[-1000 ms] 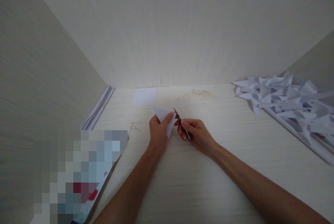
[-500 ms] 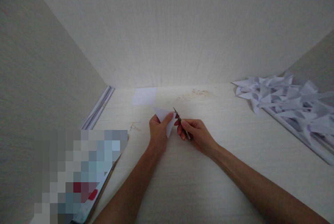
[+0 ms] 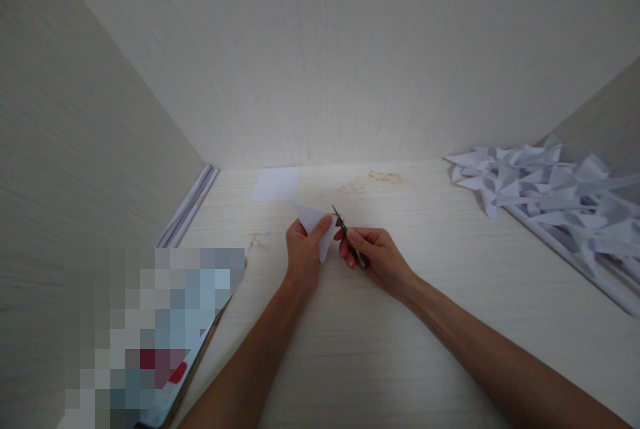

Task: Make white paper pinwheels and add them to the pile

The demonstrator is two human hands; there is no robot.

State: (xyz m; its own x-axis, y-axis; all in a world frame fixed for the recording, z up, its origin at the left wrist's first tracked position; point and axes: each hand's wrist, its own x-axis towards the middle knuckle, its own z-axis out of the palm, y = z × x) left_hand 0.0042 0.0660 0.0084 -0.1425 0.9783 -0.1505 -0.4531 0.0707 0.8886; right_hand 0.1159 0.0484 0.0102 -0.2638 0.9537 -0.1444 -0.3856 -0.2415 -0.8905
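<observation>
A folded piece of white paper (image 3: 311,219) with a pointed corner is pinched in my left hand (image 3: 303,252), the thumb lying across its right part. Close to the paper's right edge, my right hand (image 3: 377,252) grips a slim dark pointed tool (image 3: 355,253) between thumb and fingers. The tool slants up and left, its tip just past the paper's right corner. I cannot tell its exact kind, or whether it touches the paper. Both hands are over the pale table (image 3: 320,362).
A flat white sheet (image 3: 276,184) lies near the back wall. Small light-brown scraps (image 3: 385,179) are right of it, more bits (image 3: 259,240) at left. White paper pinwheels (image 3: 545,182) pile up at right by a white rolled tube (image 3: 570,262). More tubes (image 3: 187,209) lean left, above a blurred, pixelated object (image 3: 200,309).
</observation>
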